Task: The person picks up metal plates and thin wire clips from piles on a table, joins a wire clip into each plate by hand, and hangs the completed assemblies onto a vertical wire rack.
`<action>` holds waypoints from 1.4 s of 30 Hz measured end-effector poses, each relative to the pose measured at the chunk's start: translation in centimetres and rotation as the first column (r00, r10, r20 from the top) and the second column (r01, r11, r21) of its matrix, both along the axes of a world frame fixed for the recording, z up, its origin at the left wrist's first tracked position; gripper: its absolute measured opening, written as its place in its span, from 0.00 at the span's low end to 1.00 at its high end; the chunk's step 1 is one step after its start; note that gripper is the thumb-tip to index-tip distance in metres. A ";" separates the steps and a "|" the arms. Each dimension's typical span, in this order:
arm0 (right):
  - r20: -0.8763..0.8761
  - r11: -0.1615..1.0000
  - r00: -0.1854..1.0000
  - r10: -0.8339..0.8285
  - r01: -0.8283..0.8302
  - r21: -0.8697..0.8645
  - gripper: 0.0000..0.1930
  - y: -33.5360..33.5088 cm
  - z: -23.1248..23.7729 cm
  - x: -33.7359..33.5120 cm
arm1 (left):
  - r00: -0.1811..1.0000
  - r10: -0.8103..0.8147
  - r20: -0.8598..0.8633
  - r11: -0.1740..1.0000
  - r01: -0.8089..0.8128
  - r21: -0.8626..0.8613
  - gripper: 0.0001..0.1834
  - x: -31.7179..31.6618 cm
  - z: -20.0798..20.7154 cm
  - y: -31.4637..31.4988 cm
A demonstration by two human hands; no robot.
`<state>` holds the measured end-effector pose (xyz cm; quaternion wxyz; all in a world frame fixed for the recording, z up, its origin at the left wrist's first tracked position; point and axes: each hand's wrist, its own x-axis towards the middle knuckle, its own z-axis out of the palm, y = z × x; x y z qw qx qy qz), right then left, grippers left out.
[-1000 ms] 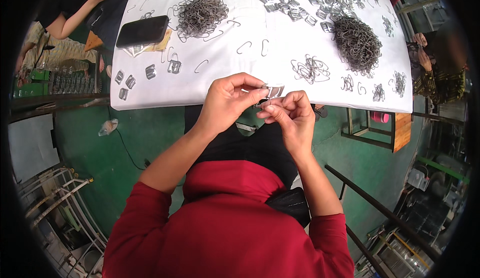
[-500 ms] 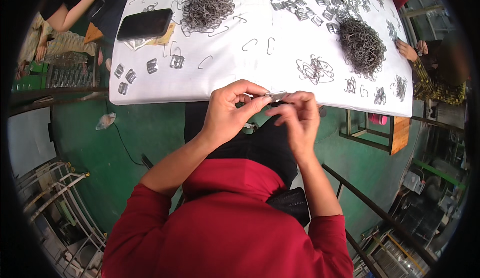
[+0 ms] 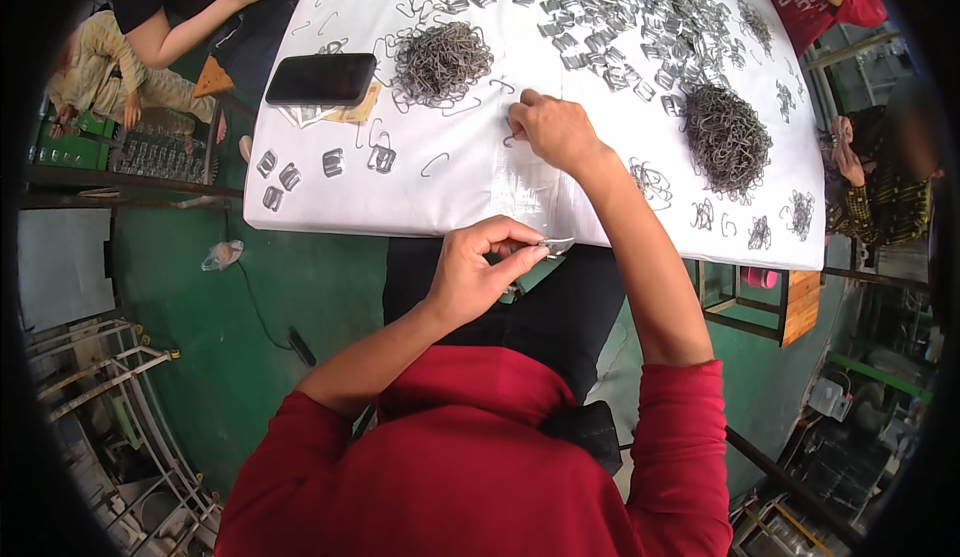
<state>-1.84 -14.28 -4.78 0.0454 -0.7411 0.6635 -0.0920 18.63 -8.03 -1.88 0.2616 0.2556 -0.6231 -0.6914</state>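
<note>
Just in front of the near table edge, my left hand (image 3: 480,269) pinches a small shiny metal clip (image 3: 558,244) between thumb and fingertips; the fingers cover part of it. My right hand (image 3: 556,131) is stretched out over the table with its fingers closed at the cloth. The end of a bent wire hook (image 3: 508,142) shows under its fingertips. Beyond and left of that hand is a heap of wire hooks (image 3: 443,63), and a loose hook (image 3: 436,165) lies closer to me. A metal buckle with wire (image 3: 381,160) rests left of it.
On the white-covered table (image 3: 330,207) lie a black phone (image 3: 321,80) over some papers, many scattered buckles (image 3: 600,37), a second wire heap (image 3: 728,142) and small wire bunches (image 3: 760,233). Other people sit around the table. A wooden stool (image 3: 800,307) stands at right.
My right hand has left the clip and moved forward onto the table, to a wire hook there. My left hand still holds the clip near the edge. The view has shifted slightly.
</note>
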 end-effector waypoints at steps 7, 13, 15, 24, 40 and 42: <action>0.821 0.917 0.444 -0.358 0.332 0.220 0.04 8.6 5.1 0.0 | 0.998 -0.040 -0.039 0.998 0.042 0.056 0.06 -0.5 -0.4 0.3; 0.930 0.831 -0.060 -0.362 0.432 0.351 0.06 15.8 9.1 5.0 | 0.998 -0.028 -0.062 0.999 0.030 0.028 0.06 -0.4 0.0 0.4; 0.920 0.821 -0.110 -0.377 0.420 0.387 0.04 16.8 8.7 5.7 | 0.999 -0.018 -0.046 1.000 0.017 -0.012 0.06 -0.6 0.1 0.5; 0.957 0.793 0.049 -0.287 0.573 0.208 0.03 16.0 6.3 7.0 | 0.999 -0.004 -0.051 0.999 0.002 -0.047 0.06 -0.9 -0.1 0.9; 0.912 0.767 0.350 -0.215 0.639 -0.064 0.06 16.8 5.0 7.0 | 0.889 0.365 0.277 0.305 0.167 -0.938 0.15 -20.1 -6.1 -16.3; 0.908 0.775 0.356 -0.220 0.629 -0.059 0.05 16.9 4.8 7.1 | 0.863 0.364 0.351 0.283 0.256 -0.924 0.15 -21.2 -5.9 -17.0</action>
